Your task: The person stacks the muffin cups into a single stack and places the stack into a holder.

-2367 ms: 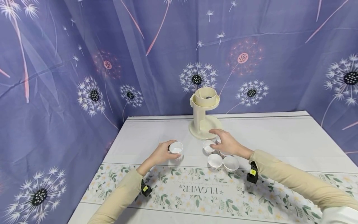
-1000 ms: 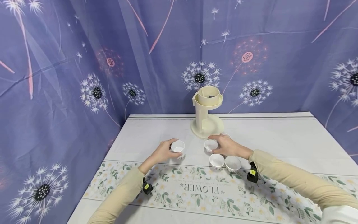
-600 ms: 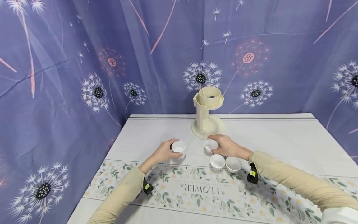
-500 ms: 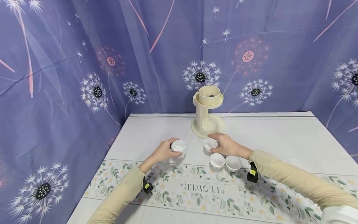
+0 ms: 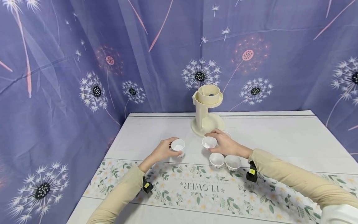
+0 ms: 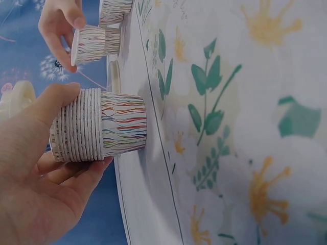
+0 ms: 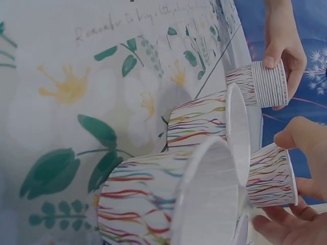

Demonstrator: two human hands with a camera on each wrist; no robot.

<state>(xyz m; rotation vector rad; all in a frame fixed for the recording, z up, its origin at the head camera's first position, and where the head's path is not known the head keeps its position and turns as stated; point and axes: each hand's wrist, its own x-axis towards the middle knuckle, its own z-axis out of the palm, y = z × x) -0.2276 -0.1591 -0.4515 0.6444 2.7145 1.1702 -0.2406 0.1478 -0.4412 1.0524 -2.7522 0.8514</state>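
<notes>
My left hand [image 5: 163, 151] grips a nested stack of paper cups [image 6: 124, 125], thumb on one side and fingers on the other. The stack is white with wavy coloured stripes and many layered rims. My right hand [image 5: 227, 145] pinches a single striped paper cup [image 7: 271, 176] by its sides near the rim, mouth up. Nearest to me, two more cups stand side by side, a left one [image 5: 216, 160] and a right one [image 5: 233, 162]. Another cup [image 5: 227, 134] shows partly behind the right hand, which hides whatever is under it.
A cream stand [image 5: 200, 116] with a round base and a cup-like holder [image 5: 209, 95] on top stands behind the cups. A white tablecloth [image 5: 265, 133] with a floral band covers the table. A blue dandelion curtain [image 5: 165, 77] hangs at the back and left.
My right hand has come down from above the group of cups and taken hold of one, which has since shifted slightly left and away from the front pair. The left hand keeps its stack in place.
</notes>
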